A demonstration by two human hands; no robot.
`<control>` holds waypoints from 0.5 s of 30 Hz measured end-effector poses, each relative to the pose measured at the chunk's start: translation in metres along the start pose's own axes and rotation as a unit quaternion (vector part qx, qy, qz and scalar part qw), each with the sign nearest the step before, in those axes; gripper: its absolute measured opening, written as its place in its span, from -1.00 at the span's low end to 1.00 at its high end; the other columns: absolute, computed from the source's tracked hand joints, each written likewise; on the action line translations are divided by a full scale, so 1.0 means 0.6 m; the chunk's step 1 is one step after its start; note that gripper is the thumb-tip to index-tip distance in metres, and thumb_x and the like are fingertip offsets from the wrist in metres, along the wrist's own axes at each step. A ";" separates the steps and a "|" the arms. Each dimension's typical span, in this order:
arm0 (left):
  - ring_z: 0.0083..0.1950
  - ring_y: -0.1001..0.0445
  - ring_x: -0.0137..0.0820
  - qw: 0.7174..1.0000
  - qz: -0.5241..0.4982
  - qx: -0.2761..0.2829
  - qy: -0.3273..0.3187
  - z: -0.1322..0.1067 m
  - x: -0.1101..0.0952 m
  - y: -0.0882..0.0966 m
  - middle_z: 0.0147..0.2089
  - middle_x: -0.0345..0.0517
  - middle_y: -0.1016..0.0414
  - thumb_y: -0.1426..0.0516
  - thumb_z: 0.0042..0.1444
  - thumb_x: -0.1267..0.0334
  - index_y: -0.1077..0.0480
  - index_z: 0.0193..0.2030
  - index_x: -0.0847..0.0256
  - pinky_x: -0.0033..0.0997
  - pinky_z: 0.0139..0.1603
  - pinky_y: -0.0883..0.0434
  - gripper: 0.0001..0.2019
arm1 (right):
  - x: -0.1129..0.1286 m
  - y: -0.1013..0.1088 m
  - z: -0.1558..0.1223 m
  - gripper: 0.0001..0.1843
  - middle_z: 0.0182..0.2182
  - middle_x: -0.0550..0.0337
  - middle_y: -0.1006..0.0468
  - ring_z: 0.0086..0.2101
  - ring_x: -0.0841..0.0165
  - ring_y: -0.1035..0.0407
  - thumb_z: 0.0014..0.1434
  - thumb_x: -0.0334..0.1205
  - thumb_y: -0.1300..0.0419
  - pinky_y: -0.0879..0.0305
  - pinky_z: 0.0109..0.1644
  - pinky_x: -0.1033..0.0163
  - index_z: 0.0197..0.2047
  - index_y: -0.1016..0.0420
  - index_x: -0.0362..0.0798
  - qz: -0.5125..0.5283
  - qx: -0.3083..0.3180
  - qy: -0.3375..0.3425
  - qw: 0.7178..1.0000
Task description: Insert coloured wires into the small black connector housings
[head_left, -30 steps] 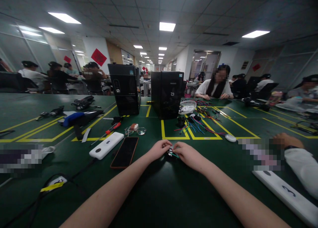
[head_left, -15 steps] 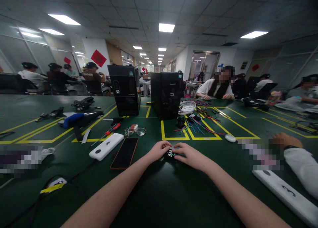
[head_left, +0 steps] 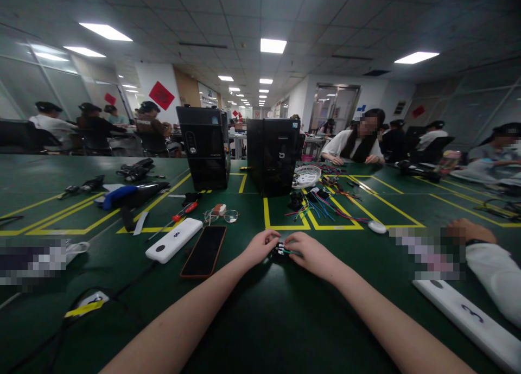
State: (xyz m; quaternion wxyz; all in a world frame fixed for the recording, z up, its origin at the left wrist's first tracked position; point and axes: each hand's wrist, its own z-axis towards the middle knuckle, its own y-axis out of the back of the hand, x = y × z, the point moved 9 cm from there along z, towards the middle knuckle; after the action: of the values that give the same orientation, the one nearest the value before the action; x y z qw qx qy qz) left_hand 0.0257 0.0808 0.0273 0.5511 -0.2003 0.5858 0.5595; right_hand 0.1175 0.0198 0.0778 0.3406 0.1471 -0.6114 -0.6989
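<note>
A small black connector block [head_left: 280,251] with a green wire lies on the green table [head_left: 260,319] in front of me. My left hand [head_left: 260,246] pinches its left side with curled fingers. My right hand [head_left: 310,254] closes its fingertips on the right side, where the green wire comes out. Both hands rest on the table top and touch across the block. Most of the block is hidden by my fingers.
A black phone [head_left: 204,250] and a white power bank [head_left: 175,239] lie left of my hands, with glasses [head_left: 222,215] and a red screwdriver [head_left: 183,211] behind. Two black computer towers [head_left: 273,154] stand further back beside loose coloured wires [head_left: 325,208]. A co-worker's sleeve [head_left: 494,273] is at right.
My right hand has shifted slightly on the block and my left fingers have re-gripped it. Both hands stay at the same spot.
</note>
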 end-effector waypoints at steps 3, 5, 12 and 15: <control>-0.48 -0.22 -0.50 1.000 -0.004 -0.006 0.004 0.001 0.001 0.001 -0.54 -0.30 -0.21 -0.05 0.06 0.31 -0.39 -0.19 0.31 -0.53 -0.45 -0.17 -0.80 | 0.006 -0.004 0.002 -0.71 -0.13 0.05 -0.44 -0.07 0.27 -0.27 0.09 -0.36 -0.11 -0.19 0.05 0.16 -0.10 -0.50 -0.05 -0.003 0.005 0.006 1.000; -0.51 -0.19 -0.51 1.000 -0.012 -0.014 0.009 0.003 0.003 0.004 -0.56 -0.32 -0.18 -0.06 0.05 0.33 -0.38 -0.20 0.32 -0.54 -0.47 -0.15 -0.81 | 0.004 -0.006 0.004 -0.71 -0.14 0.05 -0.44 -0.08 0.27 -0.28 0.10 -0.36 -0.10 -0.20 0.04 0.15 -0.11 -0.50 -0.04 -0.007 -0.005 0.006 1.000; -0.52 -0.19 -0.52 0.999 -0.032 -0.018 0.014 0.007 0.008 0.007 -0.57 -0.33 -0.18 -0.07 0.03 0.36 -0.38 -0.18 0.33 -0.56 -0.48 -0.15 -0.80 | 0.016 0.000 0.003 -0.68 -0.10 0.06 -0.42 -0.06 0.29 -0.27 0.12 -0.37 -0.08 -0.23 0.04 0.13 -0.04 -0.44 -0.03 -0.009 -0.079 0.029 0.996; -0.52 -0.19 -0.52 0.999 -0.040 -0.014 0.011 0.006 0.007 0.008 -0.56 -0.33 -0.19 -0.08 0.03 0.33 -0.38 -0.18 0.33 -0.56 -0.47 -0.16 -0.80 | 0.044 -0.002 0.001 -0.70 -0.04 0.04 -0.38 0.01 0.27 -0.22 0.13 -0.37 -0.07 -0.20 0.08 0.10 -0.06 -0.44 -0.03 -0.020 -0.092 0.065 0.993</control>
State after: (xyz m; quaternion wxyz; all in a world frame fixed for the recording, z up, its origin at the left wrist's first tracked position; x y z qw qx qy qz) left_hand 0.0220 0.0871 0.0268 0.5638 -0.2378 0.5753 0.5427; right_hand 0.0975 0.0031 0.0825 0.3777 0.1722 -0.5178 -0.7480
